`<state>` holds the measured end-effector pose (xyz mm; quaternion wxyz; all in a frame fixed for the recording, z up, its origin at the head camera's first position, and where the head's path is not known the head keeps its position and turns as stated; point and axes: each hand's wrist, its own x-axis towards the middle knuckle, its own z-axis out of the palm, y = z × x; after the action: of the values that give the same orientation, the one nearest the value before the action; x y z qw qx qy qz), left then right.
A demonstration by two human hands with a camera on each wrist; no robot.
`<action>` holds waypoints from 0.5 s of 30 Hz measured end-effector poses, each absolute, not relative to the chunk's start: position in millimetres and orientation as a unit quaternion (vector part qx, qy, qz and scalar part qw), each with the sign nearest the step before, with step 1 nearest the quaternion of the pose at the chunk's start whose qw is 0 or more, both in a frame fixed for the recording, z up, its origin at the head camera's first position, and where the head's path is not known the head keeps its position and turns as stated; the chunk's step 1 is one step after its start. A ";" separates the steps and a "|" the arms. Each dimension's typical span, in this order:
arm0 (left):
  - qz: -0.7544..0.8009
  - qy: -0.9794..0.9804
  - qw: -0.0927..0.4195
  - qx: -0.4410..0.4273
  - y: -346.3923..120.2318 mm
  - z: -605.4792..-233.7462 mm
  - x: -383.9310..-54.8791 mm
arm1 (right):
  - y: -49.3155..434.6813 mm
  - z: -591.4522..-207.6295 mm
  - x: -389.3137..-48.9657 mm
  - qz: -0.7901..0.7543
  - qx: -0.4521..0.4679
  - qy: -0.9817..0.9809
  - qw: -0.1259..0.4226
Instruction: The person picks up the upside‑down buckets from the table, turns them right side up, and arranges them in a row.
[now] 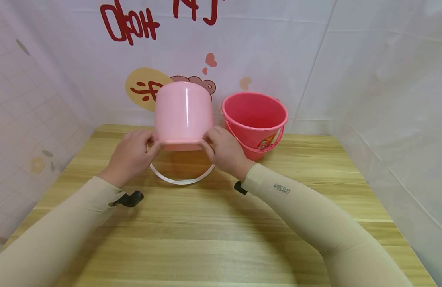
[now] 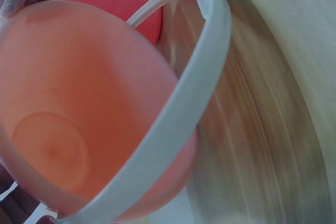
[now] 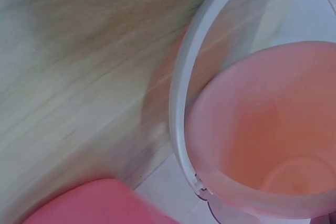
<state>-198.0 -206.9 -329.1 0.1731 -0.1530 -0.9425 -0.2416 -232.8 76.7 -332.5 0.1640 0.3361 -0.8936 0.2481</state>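
A light pink bucket point(image 1: 183, 109) is tipped over near the back of the table, its base up and its mouth facing down toward me. My left hand point(image 1: 133, 151) grips the left of its rim, and my right hand point(image 1: 226, 151) pinches the rim on the right. Below the rim hangs the white handle point(image 1: 183, 182) in a wide curve. Both wrist views look into the bucket's hollow inside point(image 2: 100, 82), with a round mark at the bottom. In the right wrist view the handle point(image 3: 179, 108) arcs past the rim.
A darker pink bucket point(image 1: 247, 135) stands upright just right of my right hand, its handle folded down in front. Behind the wooden table point(image 1: 206, 243) hangs a white sheet point(image 1: 289, 52) with red lettering, and more sheeting borders both sides.
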 end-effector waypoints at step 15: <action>-0.273 -0.936 0.177 -0.135 -202.6 -321.5 -195.3 | 79.0 -328.6 -232.1 0.276 0.349 -0.876 0.187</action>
<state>-195.3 -202.6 -321.5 0.1772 -0.1347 -0.9358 -0.2733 -232.1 79.0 -328.6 0.1868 0.3487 -0.8760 0.2758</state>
